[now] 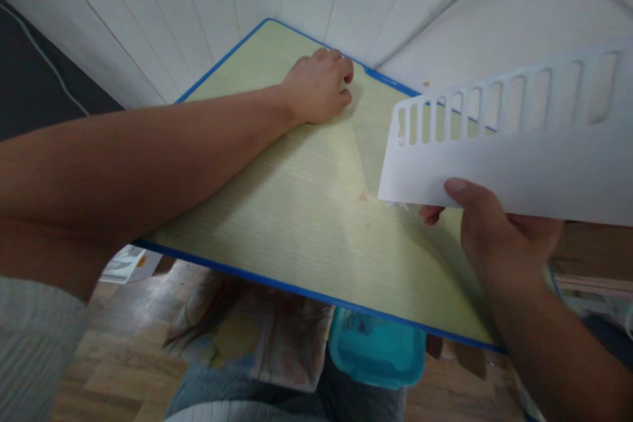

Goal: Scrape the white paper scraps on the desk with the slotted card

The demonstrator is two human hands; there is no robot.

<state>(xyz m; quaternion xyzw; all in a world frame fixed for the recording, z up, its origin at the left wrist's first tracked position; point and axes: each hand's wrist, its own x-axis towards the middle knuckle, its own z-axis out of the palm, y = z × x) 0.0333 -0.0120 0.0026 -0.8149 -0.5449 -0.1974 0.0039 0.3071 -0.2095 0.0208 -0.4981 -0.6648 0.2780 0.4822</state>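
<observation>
My right hand (504,237) grips a stiff white sheet (494,171) by its lower edge, thumb on the near face and fingers behind it. The sheet has a row of rounded slots cut along its upper part and is held tilted above the right side of a tabletop (277,204). My left hand (319,87) rests near the far edge of that pale yellow-green top with its fingers curled in. A gap shows between thumb and forefinger; whatever the other fingers may hold is hidden. Small white scraps (397,204) show just under the sheet's lower left corner.
The tabletop has a blue rim and stands against white panelled walls (198,0). A cable (450,6) runs along the right wall. Below the near edge are a turquoise plastic container (378,349), a patterned cloth (277,336) and a wooden floor (113,362).
</observation>
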